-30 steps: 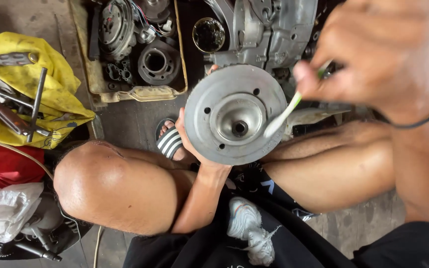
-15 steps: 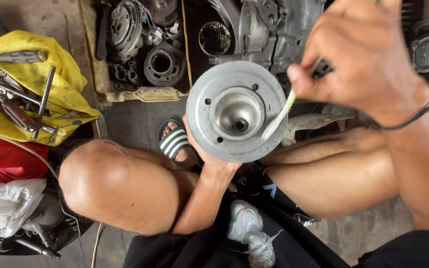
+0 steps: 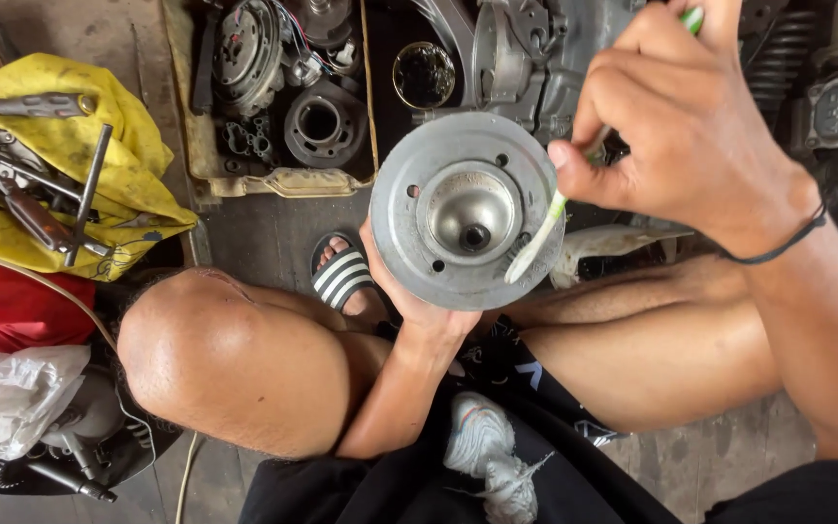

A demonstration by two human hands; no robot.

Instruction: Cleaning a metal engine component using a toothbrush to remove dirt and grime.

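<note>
Grey concrete workshop floor (image 3: 273, 228), left hand (image 3: 409, 301) fingers gripping metal disc (image 3: 466, 209), right hand (image 3: 681, 126) fingers clamped on toothbrush (image 3: 540, 243)

White crumpled plastic bag (image 3: 7, 398) at lower left, beside the red cloth (image 3: 12, 311).
</note>
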